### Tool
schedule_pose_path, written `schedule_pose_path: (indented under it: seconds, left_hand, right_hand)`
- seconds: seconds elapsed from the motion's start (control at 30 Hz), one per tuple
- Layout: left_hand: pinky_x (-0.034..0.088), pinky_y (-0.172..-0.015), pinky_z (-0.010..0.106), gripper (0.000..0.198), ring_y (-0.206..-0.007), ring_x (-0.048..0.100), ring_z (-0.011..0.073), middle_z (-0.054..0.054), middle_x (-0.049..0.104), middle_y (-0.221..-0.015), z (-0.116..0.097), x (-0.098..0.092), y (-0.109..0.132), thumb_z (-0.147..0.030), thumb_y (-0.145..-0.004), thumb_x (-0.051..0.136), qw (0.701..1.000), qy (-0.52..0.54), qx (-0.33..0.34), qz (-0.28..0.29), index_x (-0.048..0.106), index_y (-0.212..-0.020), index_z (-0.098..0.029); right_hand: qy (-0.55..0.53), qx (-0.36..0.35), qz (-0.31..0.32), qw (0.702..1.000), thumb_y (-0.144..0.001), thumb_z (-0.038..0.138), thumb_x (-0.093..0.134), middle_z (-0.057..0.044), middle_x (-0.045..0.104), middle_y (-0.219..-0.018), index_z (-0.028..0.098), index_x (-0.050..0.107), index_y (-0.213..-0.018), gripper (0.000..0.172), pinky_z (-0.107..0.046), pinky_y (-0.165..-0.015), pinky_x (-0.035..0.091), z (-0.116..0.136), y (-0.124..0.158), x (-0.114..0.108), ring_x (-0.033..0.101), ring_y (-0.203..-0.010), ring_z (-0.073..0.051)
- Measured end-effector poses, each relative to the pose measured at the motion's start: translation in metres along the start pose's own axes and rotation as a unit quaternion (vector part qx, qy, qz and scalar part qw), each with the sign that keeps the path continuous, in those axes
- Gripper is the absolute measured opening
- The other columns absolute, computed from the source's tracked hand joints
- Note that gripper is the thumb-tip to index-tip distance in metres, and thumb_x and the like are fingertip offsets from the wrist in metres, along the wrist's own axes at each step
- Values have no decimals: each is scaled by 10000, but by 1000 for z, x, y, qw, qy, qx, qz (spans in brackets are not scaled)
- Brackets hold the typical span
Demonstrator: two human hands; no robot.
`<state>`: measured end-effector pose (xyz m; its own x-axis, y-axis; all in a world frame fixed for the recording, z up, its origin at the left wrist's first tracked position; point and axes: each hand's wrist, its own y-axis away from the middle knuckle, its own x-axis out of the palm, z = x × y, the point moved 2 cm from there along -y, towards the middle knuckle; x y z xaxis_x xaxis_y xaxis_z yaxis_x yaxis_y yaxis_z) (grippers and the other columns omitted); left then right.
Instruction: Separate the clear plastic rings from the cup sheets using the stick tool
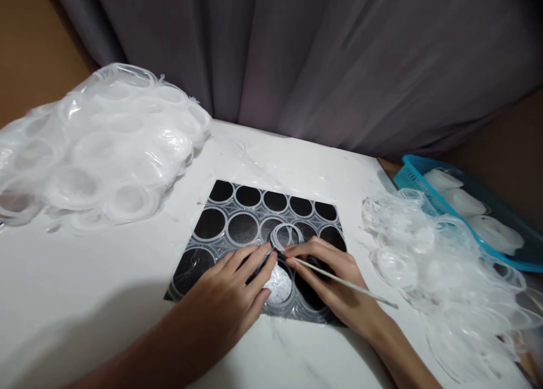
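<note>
Black sheet: flat, rows of circles | translucent loops: overlapping, atop sheet | thin pale stick: held slantwise

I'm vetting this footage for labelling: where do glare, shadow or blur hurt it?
Head view: bright glints on the bulky clear plastic bag of white rings; a soft shadow on the white tabletop, left of the left hand; the upper right corner nearly black; outlines merging in the heap of translucent white rings beside the blue plastic basket.
</note>
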<state>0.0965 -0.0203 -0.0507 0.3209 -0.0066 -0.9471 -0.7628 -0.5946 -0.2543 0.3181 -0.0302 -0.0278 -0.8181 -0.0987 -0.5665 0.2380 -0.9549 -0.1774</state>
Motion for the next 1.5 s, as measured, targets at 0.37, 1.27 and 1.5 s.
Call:
schedule_pose_path:
  seconds: [0.37, 1.27, 1.5]
  left_hand:
    - [530, -1079, 518, 470, -1317, 552, 324, 167, 594, -1429, 0, -5, 1, -204, -1070, 453, 998, 51, 5, -20, 459, -1529, -102]
    - [567, -994, 491, 425, -1205, 573, 329, 146, 634, -1325, 0, -8, 0, -177, -1040, 499, 998, 33, 17, -50, 538, -1455, -96]
    - [549, -1008, 508, 407, -1197, 560, 324, 138, 627, -1284, 0, -6, 0, -176, -1041, 494, 998, 37, 17, -45, 552, -1438, -105]
  right_hand:
    - [122, -149, 2, 981, -1006, 61, 602, -59, 795, -1170, 309, 581, -1509, 561, -401, -770, 567, 7, 4, 2, 672, -848, -213]
    - [113, -196, -21, 974, -986, 4, 619, -72, 769, -1297, 229, 669, -1359, 438, -413, -791, 555, 1, -1, 5, 735, -946, -202]
    - [168, -203, -21, 964, -996, 19, 582, -102, 720, -1382, 218, 621, -1436, 485, -441, -787, 553, -4, 1, 8, 732, -1018, -242]
